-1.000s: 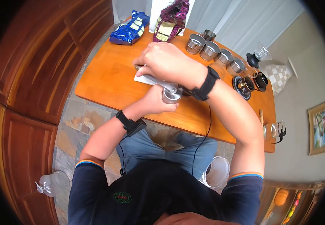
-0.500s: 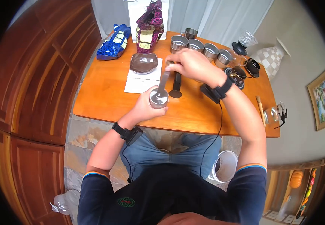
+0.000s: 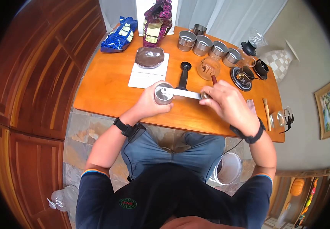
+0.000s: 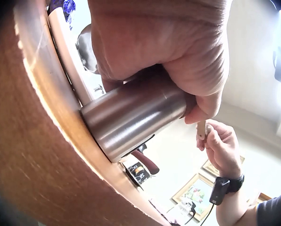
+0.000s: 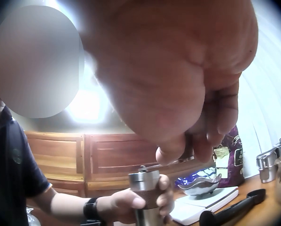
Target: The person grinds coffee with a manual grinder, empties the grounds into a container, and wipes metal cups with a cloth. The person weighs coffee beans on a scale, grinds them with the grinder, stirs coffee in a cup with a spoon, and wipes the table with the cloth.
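Observation:
My left hand [image 3: 149,102] wraps round the steel body of a hand coffee grinder [image 4: 136,120], held upright close to the table's front edge. In the right wrist view the grinder's ribbed middle band [image 5: 145,198] shows between thumb and fingers. From its top a flat metal crank [image 3: 184,92] reaches out to the right. At the crank's far end my right hand [image 3: 228,101] grips the knob [image 3: 204,95] between thumb and fingers. Just behind the crank lies a black tool [image 3: 184,76] with rounded ends. A brown dish [image 3: 149,57] sits on a white scale [image 3: 144,80] beyond the grinder.
Blue [image 3: 120,36] and purple [image 3: 158,28] bags stand at the back left. Several steel cups [image 3: 202,45] line the back, near a glass server [image 3: 208,68] and a cup on a saucer [image 3: 245,76]. At right lies a brush [image 3: 267,114]; a white bucket [image 3: 229,170] stands below.
My right hand has swung the crank clockwise, from pointing back left, through straight back, to pointing right. My left hand keeps its hold on the grinder.

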{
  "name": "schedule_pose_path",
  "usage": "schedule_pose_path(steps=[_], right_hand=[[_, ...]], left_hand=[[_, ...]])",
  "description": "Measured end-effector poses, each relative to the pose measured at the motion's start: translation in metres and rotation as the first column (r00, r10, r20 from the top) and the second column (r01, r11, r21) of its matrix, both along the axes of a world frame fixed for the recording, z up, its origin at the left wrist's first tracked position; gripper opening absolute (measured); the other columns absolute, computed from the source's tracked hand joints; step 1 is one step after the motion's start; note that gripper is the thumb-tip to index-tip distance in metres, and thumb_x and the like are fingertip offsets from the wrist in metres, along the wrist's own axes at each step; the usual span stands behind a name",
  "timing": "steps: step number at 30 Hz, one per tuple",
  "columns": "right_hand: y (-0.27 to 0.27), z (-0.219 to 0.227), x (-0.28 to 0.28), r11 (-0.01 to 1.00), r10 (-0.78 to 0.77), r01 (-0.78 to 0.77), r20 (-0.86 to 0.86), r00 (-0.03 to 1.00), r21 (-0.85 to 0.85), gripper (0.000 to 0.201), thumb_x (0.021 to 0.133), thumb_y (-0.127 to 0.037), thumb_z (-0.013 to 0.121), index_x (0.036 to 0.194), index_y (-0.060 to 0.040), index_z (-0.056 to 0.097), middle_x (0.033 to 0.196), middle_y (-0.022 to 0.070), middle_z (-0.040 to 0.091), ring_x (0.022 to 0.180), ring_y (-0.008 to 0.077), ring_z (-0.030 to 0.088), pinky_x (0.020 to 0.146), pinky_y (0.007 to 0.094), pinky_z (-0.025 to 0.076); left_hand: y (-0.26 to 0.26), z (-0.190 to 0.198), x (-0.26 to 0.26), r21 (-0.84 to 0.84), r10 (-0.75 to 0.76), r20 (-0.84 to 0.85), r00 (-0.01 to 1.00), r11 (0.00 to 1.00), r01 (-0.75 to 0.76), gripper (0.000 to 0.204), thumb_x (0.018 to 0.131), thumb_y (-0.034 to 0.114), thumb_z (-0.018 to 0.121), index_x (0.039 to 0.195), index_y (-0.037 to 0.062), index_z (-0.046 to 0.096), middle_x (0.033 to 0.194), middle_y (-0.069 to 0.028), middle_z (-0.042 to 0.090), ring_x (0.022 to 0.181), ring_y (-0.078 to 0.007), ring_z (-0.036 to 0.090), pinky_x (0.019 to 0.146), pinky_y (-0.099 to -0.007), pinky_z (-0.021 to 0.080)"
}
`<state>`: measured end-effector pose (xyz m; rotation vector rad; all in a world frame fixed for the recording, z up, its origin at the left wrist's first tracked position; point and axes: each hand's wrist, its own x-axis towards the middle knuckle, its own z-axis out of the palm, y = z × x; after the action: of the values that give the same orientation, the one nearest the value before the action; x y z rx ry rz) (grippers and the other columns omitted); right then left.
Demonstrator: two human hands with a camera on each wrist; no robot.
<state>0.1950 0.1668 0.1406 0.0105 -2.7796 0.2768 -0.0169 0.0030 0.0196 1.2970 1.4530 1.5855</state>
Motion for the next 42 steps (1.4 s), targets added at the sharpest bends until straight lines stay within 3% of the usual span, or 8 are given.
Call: schedule_pose_path(steps=[9, 19, 22, 28, 33, 34, 38, 42], right_hand=[[-0.044, 0.011, 0.010, 0.968, 0.213, -0.221, 0.078, 0.974, 0.116, 0.033, 0.080, -0.019, 0.078, 0.106, -0.0022, 0.066, 0.074, 0.0078, 0.053, 0.073, 0.0253, 0.057, 0.062, 0.0376, 0.050], [-0.095, 0.015, -0.064, 0.812, 0.573, -0.578, 0.073, 0.816, 0.084, 0.030, 0.082, -0.021, 0.074, 0.102, -0.0014, 0.063, 0.081, 0.0070, 0.055, 0.078, 0.0234, 0.057, 0.069, 0.0361, 0.050], [-0.099, 0.007, -0.092, 0.792, 0.607, -0.607, 0.023, 0.795, 0.064, 0.025, 0.082, -0.023, 0.073, 0.095, -0.0043, 0.062, 0.082, 0.0062, 0.058, 0.082, 0.0230, 0.058, 0.073, 0.0359, 0.050], [-0.096, 0.004, -0.138, 0.795, 0.569, -0.573, 0.084, 0.818, 0.199, 0.016, 0.083, -0.023, 0.071, 0.091, -0.0094, 0.066, 0.081, 0.0029, 0.062, 0.087, 0.0224, 0.060, 0.075, 0.0338, 0.052], [-0.080, 0.001, -0.171, 0.784, 0.601, -0.594, 0.020, 0.799, 0.178, 0.011, 0.079, -0.017, 0.070, 0.084, -0.0072, 0.071, 0.080, 0.0071, 0.069, 0.089, 0.0260, 0.066, 0.073, 0.0361, 0.054], [-0.076, 0.002, -0.177, 0.795, 0.586, -0.581, 0.027, 0.810, 0.175, 0.013, 0.080, -0.018, 0.070, 0.085, -0.0060, 0.071, 0.081, 0.0088, 0.070, 0.089, 0.0276, 0.066, 0.074, 0.0377, 0.055], [-0.053, 0.006, -0.191, 0.854, 0.506, -0.504, 0.020, 0.862, 0.131, 0.021, 0.083, -0.025, 0.072, 0.088, -0.0046, 0.072, 0.080, 0.0142, 0.070, 0.087, 0.0333, 0.067, 0.075, 0.0436, 0.054], [-0.010, 0.004, -0.198, 0.926, 0.376, -0.377, 0.034, 0.926, 0.033, 0.027, 0.083, -0.029, 0.072, 0.095, -0.0038, 0.074, 0.083, 0.0174, 0.069, 0.086, 0.0368, 0.066, 0.076, 0.0465, 0.052]], left_hand=[[0.002, -0.004, -0.001, -0.003, 0.009, 0.013, 1.000, 1.000, -0.009, 0.039, 0.071, 0.004, 0.079, 0.106, 0.0051, 0.061, 0.098, -0.0002, 0.065, 0.091, -0.0072, 0.060, 0.083, -0.0251, 0.050], [0.004, -0.007, -0.004, -0.005, 0.001, -0.009, 1.000, 1.000, -0.001, 0.041, 0.076, 0.006, 0.081, 0.111, 0.0067, 0.060, 0.101, -0.0011, 0.066, 0.093, -0.0075, 0.061, 0.084, -0.0257, 0.051], [0.002, 0.000, -0.005, -0.105, -0.030, 0.328, 0.944, 0.992, 0.068, 0.039, 0.075, 0.008, 0.080, 0.110, 0.0051, 0.062, 0.097, -0.0028, 0.068, 0.089, -0.0105, 0.061, 0.079, -0.0304, 0.051], [0.003, -0.018, -0.002, 0.060, 0.042, -0.078, 0.996, 0.997, -0.038, 0.040, 0.076, 0.009, 0.078, 0.112, 0.0044, 0.062, 0.099, -0.0041, 0.069, 0.090, -0.0128, 0.063, 0.080, -0.0319, 0.051], [0.004, -0.027, 0.002, 0.217, 0.141, -0.406, 0.903, 0.975, -0.055, 0.041, 0.076, 0.010, 0.077, 0.114, 0.0039, 0.062, 0.100, -0.0052, 0.070, 0.091, -0.0148, 0.064, 0.080, -0.0331, 0.052], [0.000, -0.013, 0.004, 0.054, 0.071, -0.214, 0.974, 0.997, -0.061, 0.043, 0.076, 0.010, 0.076, 0.116, 0.0031, 0.062, 0.102, -0.0071, 0.071, 0.092, -0.0188, 0.066, 0.081, -0.0348, 0.053], [0.002, -0.007, 0.001, 0.050, -0.030, -0.002, 1.000, 0.998, 0.030, 0.042, 0.071, 0.007, 0.079, 0.109, 0.0044, 0.062, 0.102, -0.0036, 0.068, 0.093, -0.0125, 0.065, 0.082, -0.0300, 0.053], [0.001, -0.006, 0.002, 0.013, 0.013, 0.040, 0.999, 1.000, -0.014, 0.039, 0.072, 0.006, 0.078, 0.106, 0.0052, 0.060, 0.094, -0.0003, 0.064, 0.089, -0.0079, 0.062, 0.082, -0.0264, 0.052]])
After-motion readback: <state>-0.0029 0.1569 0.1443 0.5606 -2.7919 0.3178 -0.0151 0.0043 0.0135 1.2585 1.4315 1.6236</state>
